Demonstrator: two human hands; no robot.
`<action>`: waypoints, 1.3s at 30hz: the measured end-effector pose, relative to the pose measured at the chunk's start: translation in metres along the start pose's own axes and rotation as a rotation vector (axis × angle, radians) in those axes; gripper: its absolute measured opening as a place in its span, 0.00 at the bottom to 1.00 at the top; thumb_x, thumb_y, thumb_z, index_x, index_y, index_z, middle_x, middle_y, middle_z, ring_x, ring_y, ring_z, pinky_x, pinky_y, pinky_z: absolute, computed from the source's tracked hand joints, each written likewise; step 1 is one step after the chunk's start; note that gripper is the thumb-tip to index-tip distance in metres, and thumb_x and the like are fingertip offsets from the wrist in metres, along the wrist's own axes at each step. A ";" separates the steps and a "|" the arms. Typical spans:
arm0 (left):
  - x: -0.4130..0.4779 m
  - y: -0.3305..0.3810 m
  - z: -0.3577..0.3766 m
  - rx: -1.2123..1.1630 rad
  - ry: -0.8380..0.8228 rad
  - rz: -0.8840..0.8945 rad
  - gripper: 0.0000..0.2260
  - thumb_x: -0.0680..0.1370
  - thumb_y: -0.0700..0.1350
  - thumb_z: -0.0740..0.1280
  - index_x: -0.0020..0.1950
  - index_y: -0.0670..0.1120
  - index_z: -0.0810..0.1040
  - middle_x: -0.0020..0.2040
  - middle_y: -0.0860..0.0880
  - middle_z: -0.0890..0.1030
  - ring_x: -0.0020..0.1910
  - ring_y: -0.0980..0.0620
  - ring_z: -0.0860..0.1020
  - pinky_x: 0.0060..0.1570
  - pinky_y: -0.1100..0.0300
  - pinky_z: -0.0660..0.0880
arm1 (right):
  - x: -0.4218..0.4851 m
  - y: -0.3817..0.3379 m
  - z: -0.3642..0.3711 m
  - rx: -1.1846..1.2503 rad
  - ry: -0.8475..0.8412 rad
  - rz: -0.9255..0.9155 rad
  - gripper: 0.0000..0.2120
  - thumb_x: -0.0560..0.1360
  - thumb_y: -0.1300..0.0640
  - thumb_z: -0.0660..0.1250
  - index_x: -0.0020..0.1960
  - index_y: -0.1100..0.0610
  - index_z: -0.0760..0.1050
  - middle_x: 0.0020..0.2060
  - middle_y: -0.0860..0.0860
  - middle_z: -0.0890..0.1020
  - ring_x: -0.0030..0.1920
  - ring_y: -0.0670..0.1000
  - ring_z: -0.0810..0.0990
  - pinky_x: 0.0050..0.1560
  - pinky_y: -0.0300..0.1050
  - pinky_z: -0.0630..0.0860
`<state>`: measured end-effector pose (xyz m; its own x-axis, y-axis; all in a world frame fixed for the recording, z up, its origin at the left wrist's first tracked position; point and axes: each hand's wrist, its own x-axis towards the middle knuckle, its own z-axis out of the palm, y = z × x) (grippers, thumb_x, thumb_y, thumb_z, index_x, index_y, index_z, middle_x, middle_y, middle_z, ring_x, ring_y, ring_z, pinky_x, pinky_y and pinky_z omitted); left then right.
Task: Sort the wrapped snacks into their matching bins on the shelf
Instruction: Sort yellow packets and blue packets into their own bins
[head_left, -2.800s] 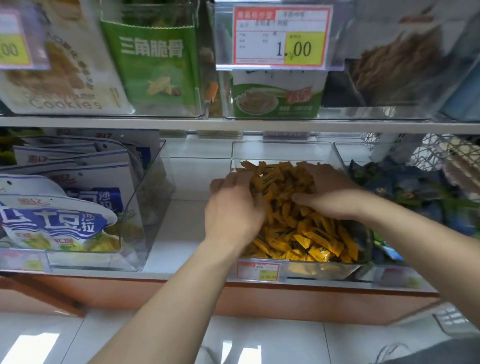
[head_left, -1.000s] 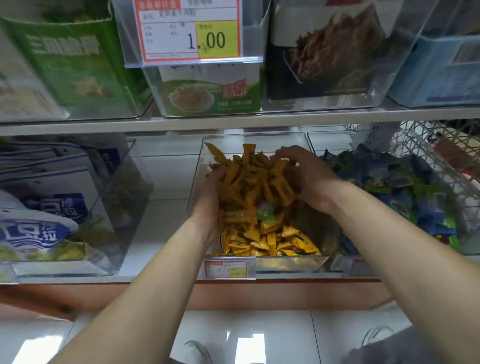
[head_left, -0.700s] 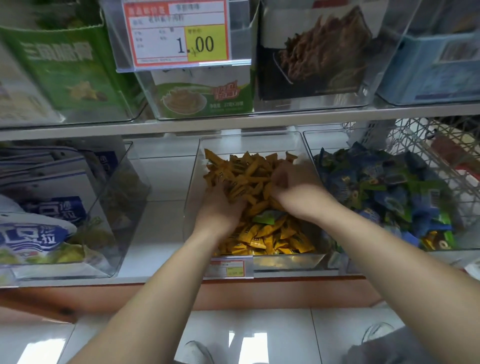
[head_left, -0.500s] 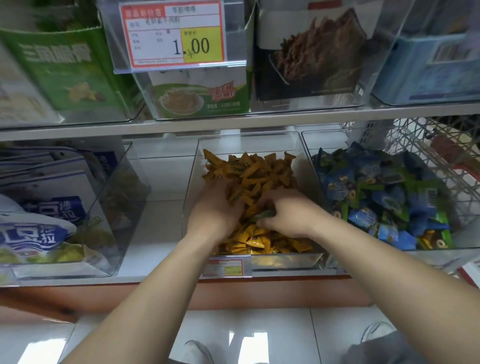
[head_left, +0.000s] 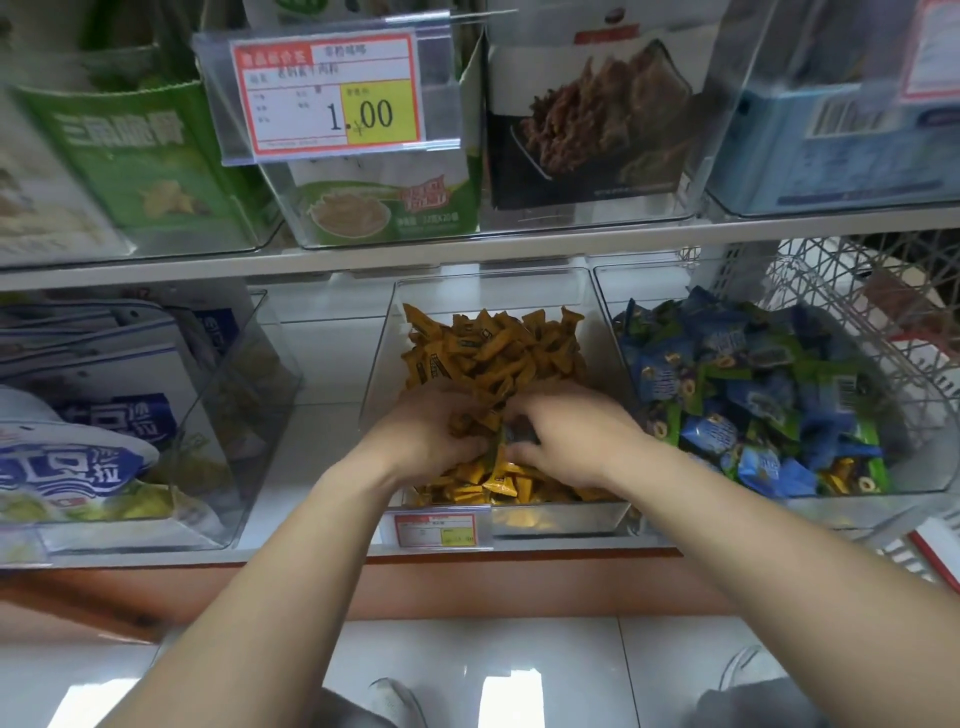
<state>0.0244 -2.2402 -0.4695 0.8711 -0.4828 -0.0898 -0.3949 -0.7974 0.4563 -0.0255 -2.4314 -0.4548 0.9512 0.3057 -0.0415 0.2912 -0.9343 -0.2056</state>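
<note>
A clear middle bin (head_left: 378, 374) on the lower shelf holds a heap of yellow wrapped snacks (head_left: 493, 353). Both my hands are down in its front half. My left hand (head_left: 423, 439) is curled into the yellow pile, its fingertips hidden among the wrappers. My right hand (head_left: 569, 431) pinches a dark green wrapped snack (head_left: 513, 435) that lies between the two hands. Just to the right, a second clear bin (head_left: 914, 467) is full of blue and green wrapped snacks (head_left: 753, 395).
A clear bin with large blue-and-white bags (head_left: 93, 457) stands at the left, with bare shelf between it and the middle bin. A white wire basket (head_left: 883, 296) sits at the far right. The upper shelf (head_left: 519, 249) carries boxed snacks and a price tag (head_left: 327, 93).
Both hands dropped the lifted heap of yellow snacks and came forward and together. A green wrapper showed in the pile, and my right hand closed over it.
</note>
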 end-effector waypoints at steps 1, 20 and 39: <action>-0.001 0.000 0.000 -0.002 0.000 -0.006 0.20 0.74 0.53 0.72 0.65 0.53 0.79 0.70 0.50 0.71 0.68 0.49 0.69 0.60 0.61 0.65 | 0.001 0.000 -0.001 0.006 0.012 -0.014 0.13 0.77 0.42 0.66 0.57 0.47 0.75 0.54 0.49 0.78 0.54 0.54 0.77 0.49 0.50 0.79; 0.047 0.076 0.042 0.154 0.139 0.282 0.32 0.69 0.66 0.64 0.71 0.54 0.72 0.71 0.52 0.72 0.68 0.48 0.70 0.58 0.60 0.66 | -0.058 0.116 -0.063 -0.050 0.609 0.623 0.18 0.81 0.46 0.57 0.65 0.52 0.76 0.58 0.60 0.77 0.59 0.64 0.74 0.52 0.55 0.75; 0.026 0.016 -0.017 0.262 0.025 0.052 0.14 0.68 0.67 0.68 0.50 0.64 0.80 0.50 0.62 0.75 0.55 0.55 0.74 0.52 0.55 0.68 | -0.037 0.085 -0.031 -0.075 0.129 0.202 0.39 0.70 0.31 0.48 0.79 0.42 0.54 0.76 0.46 0.66 0.75 0.53 0.63 0.74 0.55 0.53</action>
<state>0.0454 -2.2594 -0.4492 0.8534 -0.5190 -0.0491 -0.4985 -0.8400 0.2142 -0.0333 -2.5278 -0.4406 0.9946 0.0895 0.0519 0.0957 -0.9865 -0.1329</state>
